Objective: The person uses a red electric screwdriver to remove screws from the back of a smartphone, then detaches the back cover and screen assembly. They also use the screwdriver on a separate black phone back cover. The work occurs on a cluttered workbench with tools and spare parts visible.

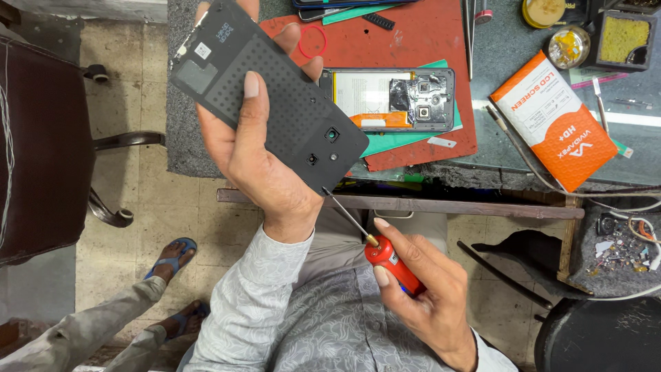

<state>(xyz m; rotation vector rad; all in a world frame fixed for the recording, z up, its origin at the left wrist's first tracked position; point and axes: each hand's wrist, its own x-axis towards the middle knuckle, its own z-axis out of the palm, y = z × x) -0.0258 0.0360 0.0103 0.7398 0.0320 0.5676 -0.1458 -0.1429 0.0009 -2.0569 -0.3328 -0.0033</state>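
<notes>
Your left hand (255, 148) grips a dark grey perforated phone back panel (268, 93) at upper centre, fingers wrapped round its edges. Your right hand (423, 296), lower centre, is closed on a red-handled screwdriver (389, 262), tip near the panel's lower corner. An opened phone (392, 100) lies on the red mat (420, 41) on the tabletop (509, 62).
</notes>
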